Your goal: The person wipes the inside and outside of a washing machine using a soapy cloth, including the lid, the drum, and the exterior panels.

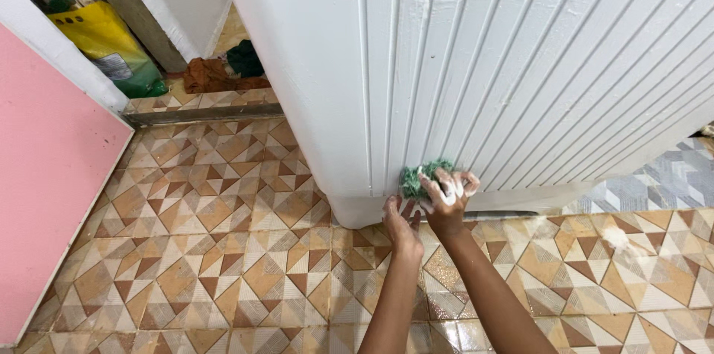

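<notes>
My right hand (448, 198) is shut on a green scouring pad (418, 178), pressing it against the lower ribbed side of a large white appliance (520, 64). White soap foam covers my fingers. My left hand (399, 220) sits just below and left of the pad, fingers resting on the appliance's bottom edge, holding nothing that I can see.
A patterned brown-and-cream tile floor (223, 250) looks wet near my arms. A pink panel (44, 190) stands at the left. Beyond a threshold lie a yellow-green sack (108, 45) and crumpled brown and green cloths (223, 71).
</notes>
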